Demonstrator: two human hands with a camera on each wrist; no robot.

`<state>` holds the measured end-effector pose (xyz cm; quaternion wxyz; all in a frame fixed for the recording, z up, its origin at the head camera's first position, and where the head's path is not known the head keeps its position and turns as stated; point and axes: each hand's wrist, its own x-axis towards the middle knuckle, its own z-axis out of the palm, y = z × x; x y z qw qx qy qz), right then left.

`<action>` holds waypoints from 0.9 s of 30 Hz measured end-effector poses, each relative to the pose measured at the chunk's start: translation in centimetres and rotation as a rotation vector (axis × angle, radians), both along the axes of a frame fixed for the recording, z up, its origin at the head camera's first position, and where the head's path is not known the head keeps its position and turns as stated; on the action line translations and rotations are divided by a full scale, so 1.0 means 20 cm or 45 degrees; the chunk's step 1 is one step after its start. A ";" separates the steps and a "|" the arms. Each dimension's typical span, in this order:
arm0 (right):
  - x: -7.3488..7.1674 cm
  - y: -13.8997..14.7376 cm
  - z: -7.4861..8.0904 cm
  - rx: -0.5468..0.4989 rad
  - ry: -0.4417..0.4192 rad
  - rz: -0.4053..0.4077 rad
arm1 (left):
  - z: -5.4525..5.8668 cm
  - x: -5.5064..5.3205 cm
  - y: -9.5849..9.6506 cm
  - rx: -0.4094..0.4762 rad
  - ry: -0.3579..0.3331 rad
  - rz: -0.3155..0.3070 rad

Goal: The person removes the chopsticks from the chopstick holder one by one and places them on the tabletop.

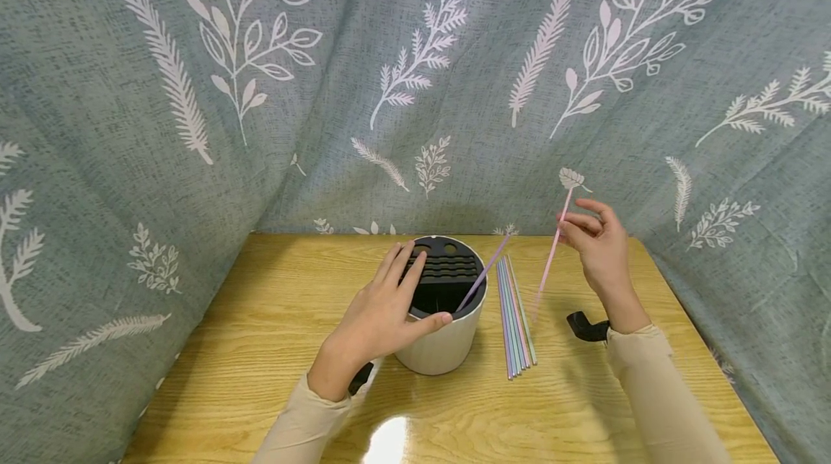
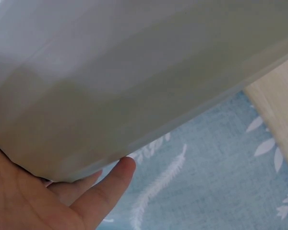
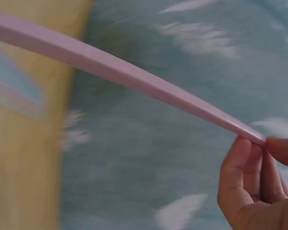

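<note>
On the wooden table stands a round white container (image 1: 433,350) with a black slotted insert (image 1: 448,270). My left hand (image 1: 373,320) rests on its left rim, fingers spread nearly straight over the top and thumb along the front. In the left wrist view the container's smooth wall (image 2: 134,86) fills most of the picture above the palm. A purple chopstick (image 1: 483,278) leans out of the front compartment, its lower end hidden inside. My right hand (image 1: 604,251) pinches a pink chopstick (image 1: 550,262) between thumb and fingertips near its upper end, slanting down over the table.
Several pastel chopsticks (image 1: 514,327) lie side by side between the container and the right hand. Black straps (image 1: 587,327) sit at the wrists. A grey-green curtain (image 1: 337,89) with white leaf prints surrounds the table (image 1: 260,348) at the back and sides.
</note>
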<state>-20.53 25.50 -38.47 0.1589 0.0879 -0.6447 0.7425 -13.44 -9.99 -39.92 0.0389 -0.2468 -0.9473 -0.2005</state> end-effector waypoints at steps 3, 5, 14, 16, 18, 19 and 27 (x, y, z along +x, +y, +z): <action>-0.07 0.02 -0.14 0.242 -0.187 -0.009 | 0.00 0.00 0.00 -0.003 0.002 -0.003; -0.11 0.02 -0.22 0.362 -0.293 -0.003 | -0.01 0.00 0.00 -0.005 0.006 -0.005; -0.25 0.01 -0.52 0.564 -0.632 0.109 | 0.00 0.00 0.00 -0.005 0.009 -0.006; -0.27 0.00 -0.56 0.602 -0.681 0.104 | 0.00 0.00 0.00 -0.008 0.011 -0.008; -0.28 -0.02 -0.59 0.642 -0.710 0.095 | 0.00 0.00 0.00 -0.008 0.012 -0.009; -0.28 -0.02 -0.61 0.665 -0.714 0.090 | 0.00 0.00 0.00 -0.007 0.013 -0.009; -0.29 -0.04 -0.65 0.804 -0.727 0.099 | 0.00 0.00 -0.01 0.001 -0.007 -0.002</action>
